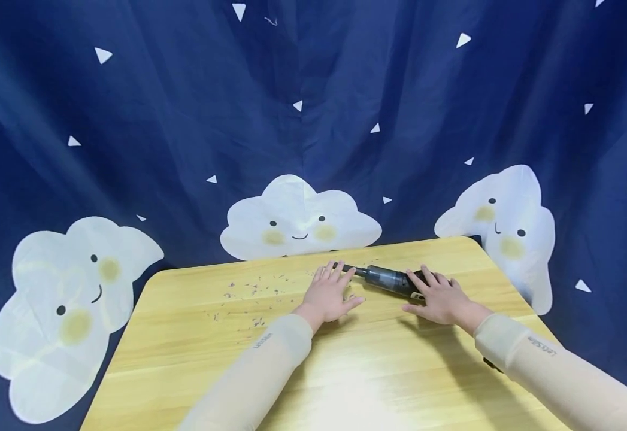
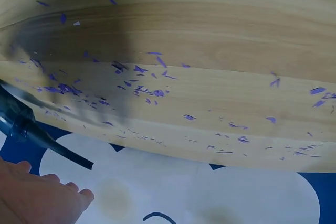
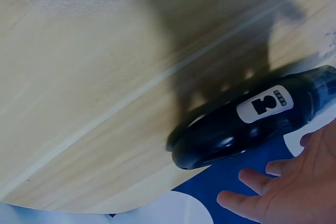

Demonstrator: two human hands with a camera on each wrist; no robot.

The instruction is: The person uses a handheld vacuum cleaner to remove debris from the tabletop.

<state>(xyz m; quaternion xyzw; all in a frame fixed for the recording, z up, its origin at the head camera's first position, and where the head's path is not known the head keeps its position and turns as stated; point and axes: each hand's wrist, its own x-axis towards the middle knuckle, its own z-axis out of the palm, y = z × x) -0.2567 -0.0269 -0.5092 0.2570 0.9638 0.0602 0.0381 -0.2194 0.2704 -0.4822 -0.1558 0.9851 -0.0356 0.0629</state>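
A black handheld vacuum cleaner [image 1: 387,279] with a clear dust cup and a narrow nozzle lies on the wooden table [image 1: 184,371], nozzle toward the left. Spread fingers mark my left hand [image 1: 326,297], which is over the nozzle's end in the head view. In the left wrist view a gap shows between that hand [image 2: 39,195] and the nozzle [image 2: 63,153]. My right hand [image 1: 442,300] is beside the handle end, fingers parted. The right wrist view shows this hand [image 3: 296,192] apart from the vacuum's body [image 3: 231,124], holding nothing.
Small purple shreds [image 2: 152,92] are scattered over the table's left and far middle part. A dark blue curtain [image 1: 313,78] with white smiling clouds [image 1: 299,206] hangs right behind the table's far edge.
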